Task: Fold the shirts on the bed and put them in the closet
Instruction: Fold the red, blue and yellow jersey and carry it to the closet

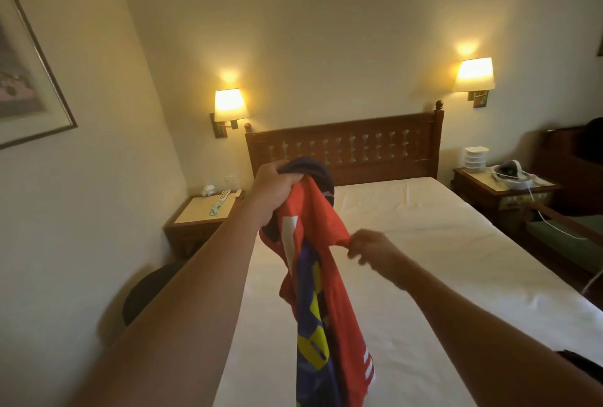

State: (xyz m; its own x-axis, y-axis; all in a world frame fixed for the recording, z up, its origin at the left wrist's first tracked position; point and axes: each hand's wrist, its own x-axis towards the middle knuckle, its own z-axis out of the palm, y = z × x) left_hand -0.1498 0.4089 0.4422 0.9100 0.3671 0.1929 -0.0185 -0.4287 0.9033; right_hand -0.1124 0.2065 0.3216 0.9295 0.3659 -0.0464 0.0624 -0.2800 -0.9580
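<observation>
Shirts [321, 282] hang bunched in the air above the bed [424, 243], held up near its left side. Uppermost is a red garment with white stripes; a purple and yellow one hangs against it, and dark fabric shows at the top of the bundle. Left hand [277, 189]: fingers curled tight round the gathered top of the bundle, arm extended. Right hand [372, 248]: blurred, thumb and fingers pinching a red edge at mid-height and drawing it out to the right. Bed carries a white sheet, with a wooden headboard [346, 147] against the wall. Two wall lamps [229, 106] are lit, one on each side. Nightstands [199, 214] flank the bed, each bearing small items. A framed picture [24, 80] hangs on the left wall.
</observation>
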